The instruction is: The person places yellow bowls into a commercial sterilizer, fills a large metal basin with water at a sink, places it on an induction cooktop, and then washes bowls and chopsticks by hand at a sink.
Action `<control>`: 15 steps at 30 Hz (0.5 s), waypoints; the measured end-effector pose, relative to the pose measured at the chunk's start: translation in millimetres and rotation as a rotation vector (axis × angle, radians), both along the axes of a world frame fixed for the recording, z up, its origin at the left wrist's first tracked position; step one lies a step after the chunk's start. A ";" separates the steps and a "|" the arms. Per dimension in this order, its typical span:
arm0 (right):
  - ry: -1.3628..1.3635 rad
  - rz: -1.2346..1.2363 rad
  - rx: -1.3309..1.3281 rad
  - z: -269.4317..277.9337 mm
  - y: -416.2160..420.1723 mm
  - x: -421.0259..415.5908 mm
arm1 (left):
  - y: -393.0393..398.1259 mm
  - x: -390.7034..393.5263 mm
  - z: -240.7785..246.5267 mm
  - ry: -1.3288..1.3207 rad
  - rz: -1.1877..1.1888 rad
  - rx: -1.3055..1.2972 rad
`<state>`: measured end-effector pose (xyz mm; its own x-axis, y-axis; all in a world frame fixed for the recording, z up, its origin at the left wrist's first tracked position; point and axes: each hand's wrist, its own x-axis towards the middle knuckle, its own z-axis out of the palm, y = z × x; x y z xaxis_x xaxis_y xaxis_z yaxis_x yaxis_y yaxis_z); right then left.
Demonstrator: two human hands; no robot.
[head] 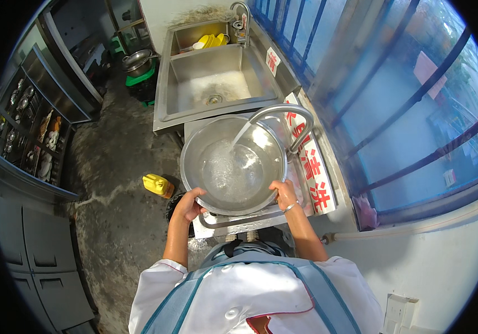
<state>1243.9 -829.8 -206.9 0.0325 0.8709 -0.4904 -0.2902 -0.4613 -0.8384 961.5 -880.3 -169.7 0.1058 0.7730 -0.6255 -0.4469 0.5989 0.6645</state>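
Observation:
Both hands hold a large round stainless steel basin (255,190) by its rim over the near sink (239,227). My left hand (191,204) grips the rim at the lower left, thumb on top. At the lower right, my right hand (285,194), with a bracelet at its wrist, grips the same rim. Water runs from a curved metal faucet (287,107) into the basin, which has bubbling water in it. How much of the near sink lies under the basin is hidden.
Beyond is a metal sink (205,79) with suds near its drain; yellow dishes (211,41) lie in the compartment behind. A yellow jug (158,185) stands on the floor at left, near a black bin bag (174,206). A barred window (401,108) borders the right side.

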 end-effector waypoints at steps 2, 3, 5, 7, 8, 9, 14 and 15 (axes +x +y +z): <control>-0.018 0.012 0.009 4.1 -0.2 -0.6 | 0.4 0.1 -0.2 0.017 0.016 0.003; -0.022 0.007 0.018 7.3 -1.6 -1.1 | 0.4 -1.2 -5.6 0.009 0.013 -0.002; -0.028 0.003 0.033 16.2 -2.8 -4.2 | 1.1 -5.8 -20.2 -0.004 0.009 -0.008; -0.038 0.000 0.042 21.1 -3.4 -5.8 | -0.6 -7.6 -26.7 0.009 0.008 -0.011; -0.063 0.007 0.047 19.8 -3.2 -4.6 | -0.5 -7.2 -26.5 0.015 0.006 -0.013; -0.087 0.015 0.052 17.4 -3.0 -2.7 | -0.5 -5.4 -25.4 0.027 0.022 -0.025; -0.121 0.000 0.041 13.3 -1.2 0.9 | -3.3 2.4 -7.5 0.077 -0.005 -0.034; -0.114 0.001 0.042 11.6 -0.7 1.6 | -3.6 0.9 -11.4 0.072 -0.011 -0.036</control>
<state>1245.5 -830.5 -195.3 0.0855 0.8905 -0.4470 -0.1913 -0.4256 -0.8845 962.4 -883.9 -181.1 0.0680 0.7488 -0.6593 -0.3918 0.6277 0.6726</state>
